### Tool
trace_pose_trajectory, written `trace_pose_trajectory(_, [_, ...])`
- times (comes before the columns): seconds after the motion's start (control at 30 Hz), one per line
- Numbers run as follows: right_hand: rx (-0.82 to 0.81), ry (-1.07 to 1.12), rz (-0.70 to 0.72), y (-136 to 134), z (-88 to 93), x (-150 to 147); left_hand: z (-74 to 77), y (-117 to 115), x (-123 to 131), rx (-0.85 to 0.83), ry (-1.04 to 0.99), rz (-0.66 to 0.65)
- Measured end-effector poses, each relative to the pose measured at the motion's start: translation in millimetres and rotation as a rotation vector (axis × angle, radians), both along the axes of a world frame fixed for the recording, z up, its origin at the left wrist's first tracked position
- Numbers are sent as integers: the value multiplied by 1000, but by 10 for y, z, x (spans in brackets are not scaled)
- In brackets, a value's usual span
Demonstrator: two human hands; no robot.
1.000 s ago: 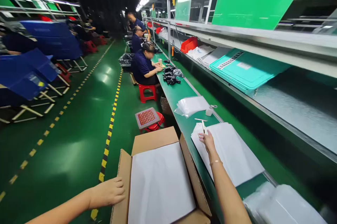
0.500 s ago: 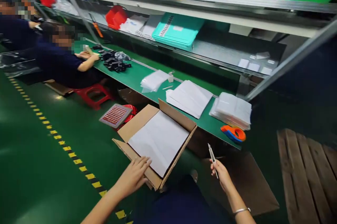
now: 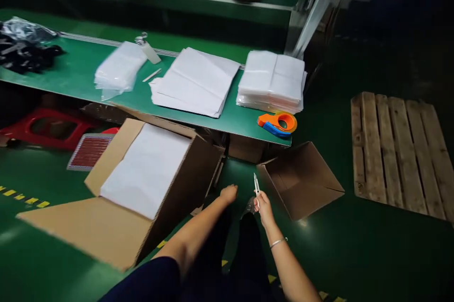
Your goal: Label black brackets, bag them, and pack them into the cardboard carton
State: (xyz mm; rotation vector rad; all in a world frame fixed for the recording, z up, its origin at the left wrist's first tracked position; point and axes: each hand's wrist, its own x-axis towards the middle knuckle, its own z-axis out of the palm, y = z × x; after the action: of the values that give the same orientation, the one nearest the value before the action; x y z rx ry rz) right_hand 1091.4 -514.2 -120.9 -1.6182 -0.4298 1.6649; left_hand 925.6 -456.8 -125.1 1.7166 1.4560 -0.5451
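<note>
My right hand (image 3: 263, 205) is wrapped round a slim utility knife (image 3: 257, 185), its tip pointing up and away from me. To the left of it, with a gap between, my left hand (image 3: 229, 193) has its fingers curled in, and nothing shows in them. Left of both hands is a cardboard box (image 3: 184, 184) with its flaps folded outward. A white sheet (image 3: 147, 167) covers what lies inside the box. Beyond my right hand, an open brown carton (image 3: 303, 181) rests on the floor, and the knife is apart from it.
A green workbench (image 3: 78, 68) bears white sheets (image 3: 196, 80), stacked plastic bags (image 3: 271, 80) and an orange and blue tape dispenser (image 3: 278, 124) near its front edge. On the right a wooden pallet (image 3: 397, 151) lies on the floor. A red stool (image 3: 53, 127) stands at the left.
My view has swung right and down. My left hand has left the box flap and moved right, close to my right hand, its fingers now curled. My right hand still holds the utility knife.
</note>
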Motion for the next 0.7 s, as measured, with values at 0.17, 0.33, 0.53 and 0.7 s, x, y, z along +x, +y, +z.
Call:
trace_pose_trajectory(0.17, [24, 3, -110, 300, -1225, -129, -1391, 846, 124, 123, 94, -60])
trace_pose_trajectory(0.33, [43, -21, -201, 739, -2651, -293, -2755, 1707, 132, 311, 90, -118])
trace_pose_trajectory(0.53, [52, -80, -193, 1361, -4060, -336, -3875, 2401, 220, 518, 14, -187])
trace_pose_trajectory(0.7, [56, -175, -137, 1769, -4829, -325, -4444, 2672, 332, 587, -11, -214])
